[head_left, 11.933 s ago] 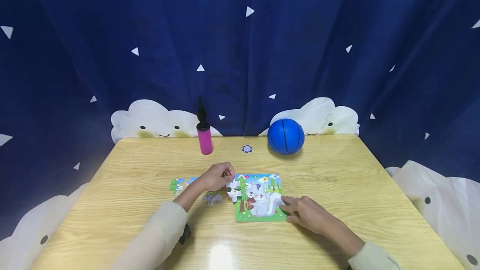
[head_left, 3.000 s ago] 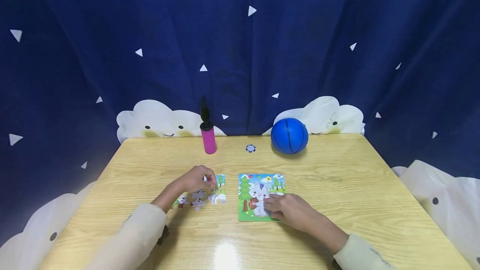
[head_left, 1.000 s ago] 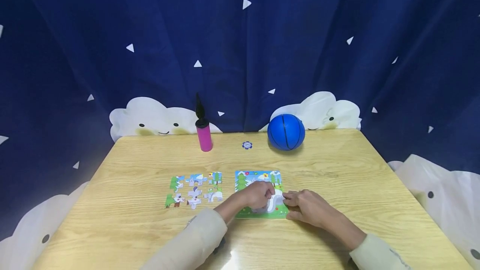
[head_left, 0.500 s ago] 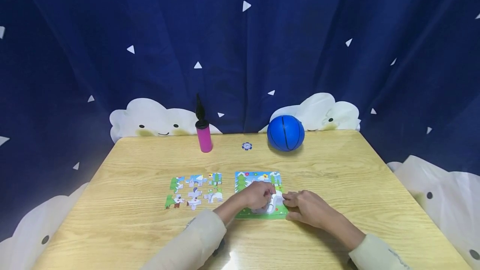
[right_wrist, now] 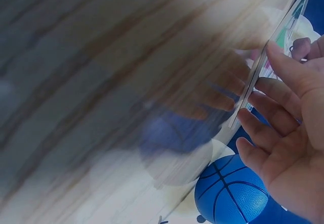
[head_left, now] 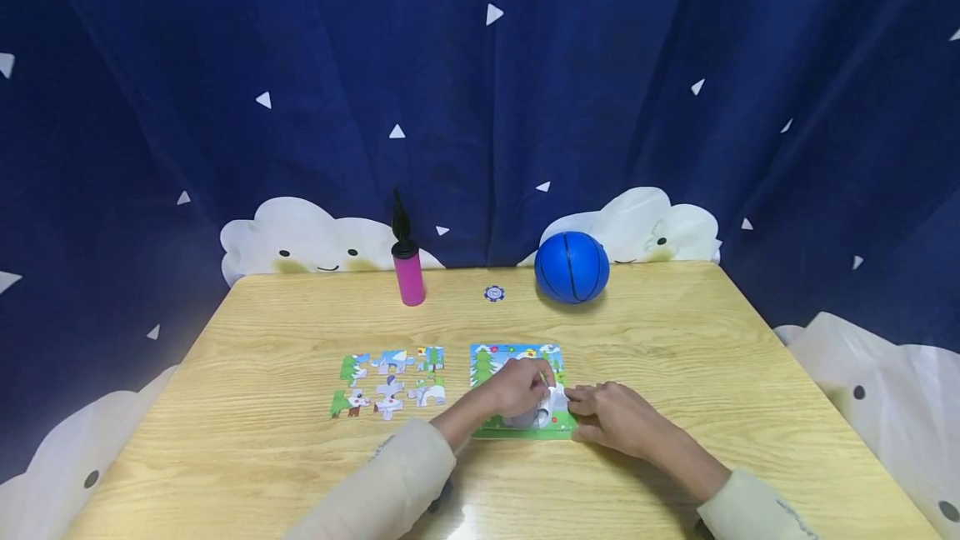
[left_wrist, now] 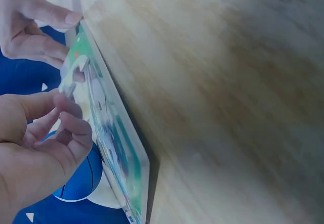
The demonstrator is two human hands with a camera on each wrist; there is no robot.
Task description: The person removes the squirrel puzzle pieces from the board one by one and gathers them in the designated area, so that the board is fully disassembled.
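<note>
Over the lower right of the squirrel puzzle board [head_left: 517, 433], my left hand [head_left: 516, 387] pinches a white-and-grey jigsaw piece [head_left: 543, 417] between thumb and fingertips. In the left wrist view that piece [left_wrist: 68, 86] tilts up from the board, part of it hidden by the fingers. My right hand [head_left: 613, 417] rests against the board's right edge, its fingers extended and touching it. In the right wrist view, the right hand's thumb [right_wrist: 288, 67] also meets the edge. Left of the board, several loose jigsaw pieces [head_left: 390, 359] lie in two rows.
A pink hand pump [head_left: 409, 277] with a black nozzle stands at the back of the wooden table [head_left: 300, 473]. A blue-and-white round chip [head_left: 494, 293] lies between it and a blue basketball [head_left: 572, 267]. A dark blue curtain [head_left: 480, 107] hangs behind.
My left hand has gone from the loose pieces on the left back to the board, and a piece there now tilts up. More pieces lie in the rows than at first. My right hand keeps to the board.
</note>
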